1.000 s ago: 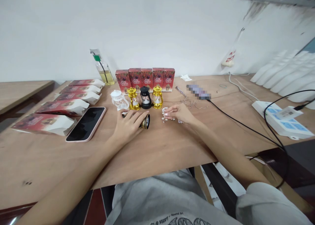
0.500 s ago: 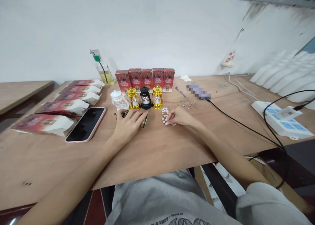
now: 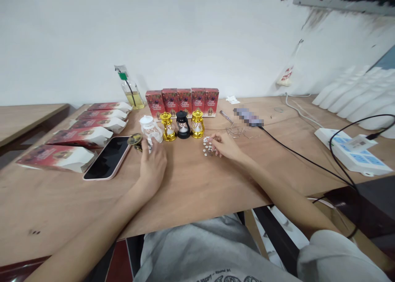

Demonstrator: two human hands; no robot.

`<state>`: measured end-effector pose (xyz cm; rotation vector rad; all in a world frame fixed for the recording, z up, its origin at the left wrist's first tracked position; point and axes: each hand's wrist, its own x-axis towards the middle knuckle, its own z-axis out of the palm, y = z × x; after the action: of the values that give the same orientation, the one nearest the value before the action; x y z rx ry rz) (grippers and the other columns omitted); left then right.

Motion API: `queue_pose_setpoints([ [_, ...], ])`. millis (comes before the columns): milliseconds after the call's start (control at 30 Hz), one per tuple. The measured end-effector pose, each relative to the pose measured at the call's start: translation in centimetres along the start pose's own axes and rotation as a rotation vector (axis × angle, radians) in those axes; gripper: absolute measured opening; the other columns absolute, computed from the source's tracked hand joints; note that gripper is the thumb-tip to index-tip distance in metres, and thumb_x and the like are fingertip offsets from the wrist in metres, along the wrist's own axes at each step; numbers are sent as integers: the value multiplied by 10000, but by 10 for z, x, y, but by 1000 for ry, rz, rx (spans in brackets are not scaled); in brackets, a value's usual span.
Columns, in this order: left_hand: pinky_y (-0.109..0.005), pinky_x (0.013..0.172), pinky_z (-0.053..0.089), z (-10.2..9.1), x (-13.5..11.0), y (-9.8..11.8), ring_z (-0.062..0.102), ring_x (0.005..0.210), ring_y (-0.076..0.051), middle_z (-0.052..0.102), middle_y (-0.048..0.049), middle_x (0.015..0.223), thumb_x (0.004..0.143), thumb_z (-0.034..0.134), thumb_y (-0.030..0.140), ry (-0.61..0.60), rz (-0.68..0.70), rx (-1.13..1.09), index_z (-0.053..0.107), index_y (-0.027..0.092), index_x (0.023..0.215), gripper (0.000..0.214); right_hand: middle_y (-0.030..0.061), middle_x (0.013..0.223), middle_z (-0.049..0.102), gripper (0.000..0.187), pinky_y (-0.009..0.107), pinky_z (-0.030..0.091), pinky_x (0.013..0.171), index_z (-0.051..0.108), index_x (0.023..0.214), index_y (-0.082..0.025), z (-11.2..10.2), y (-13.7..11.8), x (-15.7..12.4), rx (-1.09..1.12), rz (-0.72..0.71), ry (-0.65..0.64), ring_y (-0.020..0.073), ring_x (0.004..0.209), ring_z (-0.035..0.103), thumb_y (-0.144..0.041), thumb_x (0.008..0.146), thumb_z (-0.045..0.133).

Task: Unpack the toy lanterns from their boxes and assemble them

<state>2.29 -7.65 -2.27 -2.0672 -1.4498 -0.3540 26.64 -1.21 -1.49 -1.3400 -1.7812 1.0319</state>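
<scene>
My left hand [image 3: 154, 166] is closed around a bronze-coloured mini lantern [image 3: 135, 140], which lies tilted with one round end toward the left; my fingers cover most of it. To the right, the fingertips of my right hand [image 3: 227, 147] are pinched together at a small pile of round white discs [image 3: 205, 151]. Whether a disc sits between those fingertips is hidden. Behind my hands stand a white mini lantern [image 3: 148, 121], a gold one [image 3: 168, 129], a black one [image 3: 183, 126] and another gold one [image 3: 198, 126] in a row.
Red printed boxes [image 3: 184, 101] stand against the wall; more boxes [image 3: 58, 156] lie at left beside a phone [image 3: 108, 158]. A pump bottle [image 3: 133, 96], a screwdriver [image 3: 226, 116], thin wire pieces [image 3: 237, 131], a black cable [image 3: 296, 154] and a power strip [image 3: 354, 150] are around.
My left hand has moved left and turned the bronze lantern, so its round end now shows at the left. My right hand has shifted slightly up and away over the discs.
</scene>
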Motion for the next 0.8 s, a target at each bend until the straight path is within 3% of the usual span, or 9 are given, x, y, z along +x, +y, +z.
queue_pose_setpoints([
  [133,-554,1035,295,11,-1,-5,460,1218,-307,650,-213,1052,763,278,-12,-34,75,-82,622,46,1092,480,-13,565,586,158,146,364,298,561,779,-165,0,3,2,12,-42,31,71,366,500,-279,862,489],
  [233,-491,1009,348,13,3,-13,541,1119,-301,658,-220,985,752,299,-18,-72,113,31,661,45,970,428,-13,560,585,186,150,354,295,566,772,-164,1,3,2,7,-62,45,72,361,490,-306,861,488],
  [333,-449,877,433,10,9,-20,609,904,-299,651,-206,829,749,306,-21,-114,113,137,660,73,817,372,-17,560,579,183,144,347,291,573,786,-165,2,2,0,3,-68,53,68,361,485,-316,855,496],
  [433,-425,720,457,7,15,-23,593,834,-312,632,-213,823,748,305,-14,-124,76,130,633,86,824,351,-16,566,579,183,146,345,296,574,793,-166,2,0,-2,-10,-77,65,71,368,491,-313,856,484],
  [533,-385,625,454,4,17,-21,588,854,-325,617,-233,886,753,283,2,-151,4,101,610,70,896,363,-14,574,585,192,157,339,312,578,802,-168,2,-1,-3,-34,-87,87,79,374,496,-315,859,468],
  [667,-339,475,410,4,14,-14,615,705,-333,605,-278,890,829,278,151,-277,-219,30,566,-1,969,355,-25,561,582,220,182,384,420,577,760,-171,2,-3,-4,-93,-139,108,79,395,502,-340,857,476],
  [800,-398,545,434,10,9,-17,627,666,-358,626,-262,757,858,304,312,-401,-372,9,587,-11,885,430,-14,566,600,242,216,402,540,571,737,-173,-1,-3,-4,-200,-213,183,103,472,534,-359,861,478],
])
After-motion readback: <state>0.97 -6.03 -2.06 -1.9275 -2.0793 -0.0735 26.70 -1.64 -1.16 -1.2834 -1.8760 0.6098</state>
